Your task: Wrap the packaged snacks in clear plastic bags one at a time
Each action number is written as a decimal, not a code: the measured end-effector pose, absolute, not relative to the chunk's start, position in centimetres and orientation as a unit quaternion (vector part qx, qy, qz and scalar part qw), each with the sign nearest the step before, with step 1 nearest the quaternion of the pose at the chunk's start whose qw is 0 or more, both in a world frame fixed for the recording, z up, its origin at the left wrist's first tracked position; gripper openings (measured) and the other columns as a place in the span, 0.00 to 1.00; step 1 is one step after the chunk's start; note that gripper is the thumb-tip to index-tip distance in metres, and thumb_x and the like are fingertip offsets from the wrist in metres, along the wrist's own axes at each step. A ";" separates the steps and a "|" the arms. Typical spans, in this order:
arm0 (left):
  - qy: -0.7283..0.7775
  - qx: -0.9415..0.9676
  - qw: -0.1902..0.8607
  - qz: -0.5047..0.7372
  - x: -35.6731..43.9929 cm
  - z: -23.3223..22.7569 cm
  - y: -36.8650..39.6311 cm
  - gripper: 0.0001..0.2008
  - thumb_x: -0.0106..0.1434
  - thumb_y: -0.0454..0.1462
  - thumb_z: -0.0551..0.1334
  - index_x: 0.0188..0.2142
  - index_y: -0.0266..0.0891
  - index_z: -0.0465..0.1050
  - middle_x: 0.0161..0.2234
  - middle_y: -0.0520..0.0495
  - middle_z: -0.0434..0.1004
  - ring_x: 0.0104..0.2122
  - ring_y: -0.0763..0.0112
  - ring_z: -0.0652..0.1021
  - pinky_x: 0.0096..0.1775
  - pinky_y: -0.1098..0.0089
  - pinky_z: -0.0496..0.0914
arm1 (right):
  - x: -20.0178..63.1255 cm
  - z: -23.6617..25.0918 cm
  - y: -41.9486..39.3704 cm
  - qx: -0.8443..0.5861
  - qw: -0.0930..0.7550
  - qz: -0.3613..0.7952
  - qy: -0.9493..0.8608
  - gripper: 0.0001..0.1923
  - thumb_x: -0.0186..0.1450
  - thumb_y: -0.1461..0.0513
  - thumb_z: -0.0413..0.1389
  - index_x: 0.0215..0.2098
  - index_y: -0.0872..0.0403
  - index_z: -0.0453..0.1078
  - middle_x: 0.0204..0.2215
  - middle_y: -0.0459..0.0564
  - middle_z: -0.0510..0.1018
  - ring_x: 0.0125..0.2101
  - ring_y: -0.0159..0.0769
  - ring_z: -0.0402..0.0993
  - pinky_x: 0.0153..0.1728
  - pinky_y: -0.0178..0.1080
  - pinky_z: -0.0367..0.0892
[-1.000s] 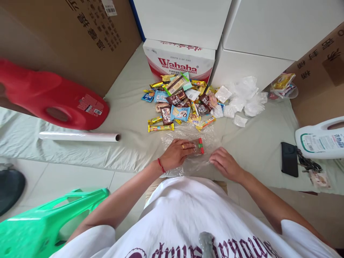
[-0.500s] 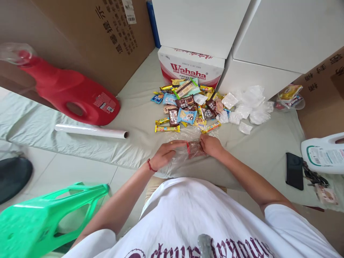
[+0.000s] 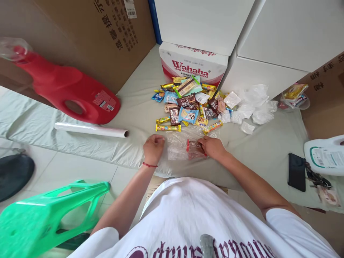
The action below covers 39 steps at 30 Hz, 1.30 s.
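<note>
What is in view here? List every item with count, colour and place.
snack bar: one, brown with red end, on clear film under the right hand
clear film: one sheet, between the hands
snack pile: many, mixed colours, before the Wahaha box
Wahaha box: one, white and red, rear centre
white packets: several, right of the pile
film roll: one, white, left
red jug: one, lying far left
white jug: one, right edge
phone: one, black, right
green stool: one, lower left
left hand: fisted on the film edge
right hand: on the bar
</note>
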<state>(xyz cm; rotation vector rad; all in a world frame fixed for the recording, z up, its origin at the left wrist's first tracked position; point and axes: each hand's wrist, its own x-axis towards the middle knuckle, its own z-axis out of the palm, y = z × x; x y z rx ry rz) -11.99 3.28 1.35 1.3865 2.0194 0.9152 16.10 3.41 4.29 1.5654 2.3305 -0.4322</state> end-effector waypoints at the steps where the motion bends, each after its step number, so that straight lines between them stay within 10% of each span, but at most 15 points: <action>1: 0.741 0.531 0.198 0.361 -11.9 2.1 3.3 0.11 0.62 0.43 0.61 0.36 0.39 0.77 0.31 0.45 0.77 0.36 0.60 0.77 0.43 0.62 0.71 | 16.0 4.3 3.2 0.548 0.150 -0.147 0.810 0.17 0.76 0.61 0.43 0.53 0.50 0.71 0.46 0.54 0.78 0.41 0.40 0.77 0.33 0.37 0.60; 8: 0.449 0.835 0.199 0.249 -6.2 5.5 1.9 0.26 0.65 0.49 0.63 0.60 0.44 0.72 0.59 0.40 0.75 0.64 0.48 0.67 0.67 0.45 0.51 | 15.5 5.1 2.3 0.546 0.133 -0.137 0.816 0.15 0.75 0.61 0.45 0.50 0.53 0.73 0.44 0.57 0.79 0.38 0.43 0.79 0.31 0.38 0.61; 18: 0.463 0.811 0.293 0.205 -4.6 0.8 3.2 0.09 0.68 0.39 0.62 0.36 0.44 0.82 0.38 0.47 0.83 0.48 0.59 0.76 0.54 0.53 0.65 | 18.0 3.7 2.4 0.606 0.008 -0.309 0.733 0.16 0.73 0.64 0.47 0.51 0.52 0.75 0.40 0.48 0.82 0.38 0.36 0.76 0.38 0.35 0.64; 29: 0.513 0.808 0.249 0.149 -3.3 2.3 3.2 0.08 0.65 0.38 0.64 0.33 0.45 0.85 0.41 0.42 0.75 0.45 0.53 0.68 0.46 0.56 0.62 | 15.8 3.8 10.9 0.527 0.019 -0.114 0.842 0.14 0.70 0.56 0.58 0.48 0.55 0.78 0.49 0.61 0.73 0.54 0.57 0.59 0.51 0.50 0.60; 39: 0.539 0.805 0.202 0.141 -2.9 2.8 2.1 0.09 0.66 0.39 0.63 0.33 0.44 0.84 0.38 0.40 0.74 0.44 0.51 0.67 0.42 0.53 0.61 | 17.1 7.6 9.0 0.414 0.010 -0.185 0.891 0.13 0.76 0.58 0.49 0.43 0.55 0.73 0.42 0.54 0.75 0.38 0.39 0.68 0.37 0.37 0.57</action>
